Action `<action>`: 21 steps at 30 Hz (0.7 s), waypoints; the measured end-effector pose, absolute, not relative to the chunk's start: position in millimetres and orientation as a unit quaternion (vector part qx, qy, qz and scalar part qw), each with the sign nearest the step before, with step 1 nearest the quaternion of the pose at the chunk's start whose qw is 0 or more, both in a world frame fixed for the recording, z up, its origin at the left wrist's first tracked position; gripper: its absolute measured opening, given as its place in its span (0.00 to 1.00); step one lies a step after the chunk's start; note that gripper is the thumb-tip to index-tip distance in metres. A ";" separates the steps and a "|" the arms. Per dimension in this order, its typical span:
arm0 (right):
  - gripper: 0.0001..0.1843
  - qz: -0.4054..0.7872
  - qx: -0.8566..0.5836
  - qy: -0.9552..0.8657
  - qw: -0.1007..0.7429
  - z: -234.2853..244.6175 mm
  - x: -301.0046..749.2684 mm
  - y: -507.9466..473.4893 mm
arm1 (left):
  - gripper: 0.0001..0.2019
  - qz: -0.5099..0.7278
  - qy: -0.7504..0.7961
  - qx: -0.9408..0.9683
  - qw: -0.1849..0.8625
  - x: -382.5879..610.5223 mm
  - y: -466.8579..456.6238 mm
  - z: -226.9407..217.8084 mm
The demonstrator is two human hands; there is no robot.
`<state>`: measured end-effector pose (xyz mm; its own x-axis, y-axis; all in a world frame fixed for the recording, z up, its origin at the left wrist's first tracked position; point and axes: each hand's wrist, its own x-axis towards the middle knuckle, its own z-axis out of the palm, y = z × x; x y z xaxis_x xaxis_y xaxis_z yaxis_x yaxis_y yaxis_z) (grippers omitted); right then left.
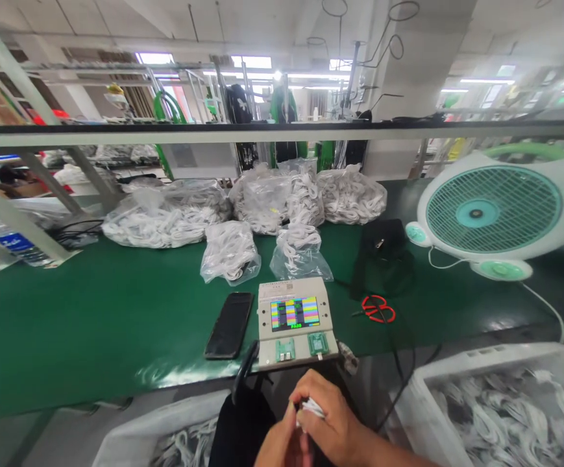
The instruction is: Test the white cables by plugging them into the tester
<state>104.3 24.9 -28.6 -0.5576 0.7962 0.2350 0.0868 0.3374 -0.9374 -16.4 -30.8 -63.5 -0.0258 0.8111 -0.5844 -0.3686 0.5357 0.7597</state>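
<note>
My left hand (284, 436) and my right hand (334, 418) meet low in the middle of the head view, just in front of the table's edge. A bundled white cable (313, 407) shows between the curled fingers of my right hand. My left thumb and fingers pinch at the same bundle; its ends are hidden by the fingers. Just beyond my hands stands a beige cable tester (272, 350), its lit screen (295, 314) showing coloured bars and "PASS". Two small green socket boards (318, 344) sit on its front, and a white plug appears to be in the right one.
A black phone (229, 325) lies left of the tester, red-handled scissors (379, 309) to the right. Bagged white cables (169, 214) line the table's back. A fan (493, 207) stands at right. White bins (422, 389) of cables flank me below the table (91, 324).
</note>
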 end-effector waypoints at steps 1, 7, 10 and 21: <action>0.11 0.489 -0.307 -0.733 0.360 -29.3 106.5 24.7 | 0.31 0.421 0.515 0.181 0.724 -11.9 -28.0 -65.7; 0.22 0.614 -0.352 -0.634 0.310 -44.9 131.4 28.7 | 0.18 0.393 0.549 0.498 0.544 -32.5 -29.1 -55.1; 0.20 0.609 -0.331 -0.665 0.278 -49.8 137.4 26.9 | 0.12 0.448 0.547 0.576 0.411 -33.1 -24.9 -48.4; 0.13 0.367 -0.267 -0.871 0.185 -37.6 145.9 32.9 | 0.17 0.511 0.572 0.364 0.529 -7.2 -0.4 -72.8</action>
